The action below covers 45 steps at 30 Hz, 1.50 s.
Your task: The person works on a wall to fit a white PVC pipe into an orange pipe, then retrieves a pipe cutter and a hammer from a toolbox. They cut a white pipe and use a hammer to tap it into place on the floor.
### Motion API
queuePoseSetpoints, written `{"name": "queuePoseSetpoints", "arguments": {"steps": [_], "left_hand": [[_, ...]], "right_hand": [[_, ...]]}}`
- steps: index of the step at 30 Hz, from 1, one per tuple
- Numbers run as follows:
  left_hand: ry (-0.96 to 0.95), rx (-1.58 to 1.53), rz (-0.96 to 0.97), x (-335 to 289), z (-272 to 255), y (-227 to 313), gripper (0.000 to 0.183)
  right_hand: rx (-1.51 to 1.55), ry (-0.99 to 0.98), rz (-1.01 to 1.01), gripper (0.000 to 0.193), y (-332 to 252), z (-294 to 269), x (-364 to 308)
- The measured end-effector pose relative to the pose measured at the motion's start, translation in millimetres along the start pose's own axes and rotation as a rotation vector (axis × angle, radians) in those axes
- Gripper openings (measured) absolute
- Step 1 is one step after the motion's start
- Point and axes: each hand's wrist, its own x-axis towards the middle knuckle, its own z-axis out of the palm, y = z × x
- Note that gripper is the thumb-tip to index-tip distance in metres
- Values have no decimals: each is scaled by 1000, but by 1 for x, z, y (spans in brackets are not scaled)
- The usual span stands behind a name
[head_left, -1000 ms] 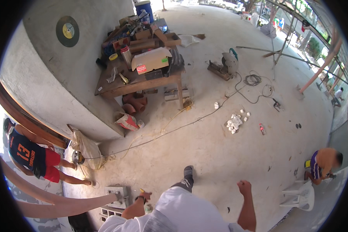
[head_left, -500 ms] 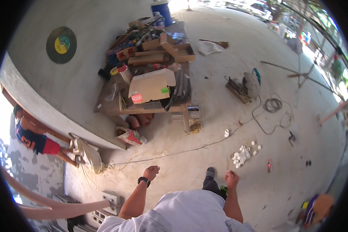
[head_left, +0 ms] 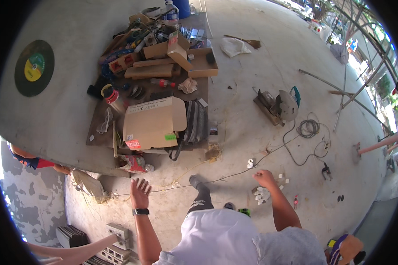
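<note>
My left hand [head_left: 140, 191], with a dark watch on its wrist, is held out over the floor near the front of a brown table [head_left: 97, 126]. Its fingers are straight and apart, with nothing in them. My right hand [head_left: 264, 177] is closed in a loose fist, and I see no object in it. Beyond that fist stands a small white roll-like piece [head_left: 250, 163]. A pile of small white pieces [head_left: 262, 195] lies on the floor beside my right forearm. On the table is a flat cardboard box [head_left: 152, 121] with red and green labels.
Tools and open cartons [head_left: 203, 62] crowd the table. A cut-off saw [head_left: 283, 106] sits on the floor at right, with a coiled cable [head_left: 308, 128]. A long cord [head_left: 225, 178] crosses the floor ahead. Another person [head_left: 28, 159] is partly hidden behind the wall at left.
I have moved forward, so the table is nearer and a foot has stepped ahead. My left hand has opened its fingers and swung left; my right hand has risen, still closed.
</note>
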Motion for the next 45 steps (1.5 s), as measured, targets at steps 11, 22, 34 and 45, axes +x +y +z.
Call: {"name": "queuePoseSetpoints", "arguments": {"steps": [11,22,34,45], "left_hand": [[-143,281,-207,212,88,109,65],[114,-36,24,173,74,111,21],[549,-675,621,-74,112,-13,59],[718,-862,607,-88,114,-73,62]], "right_hand": [[318,-165,-405,37,-263,-9,117],[400,-344,-503,42,-330,-78,253],[237,-663,-820,48,-465,-22,362],[405,-691,137,49,-511,98,437]]}}
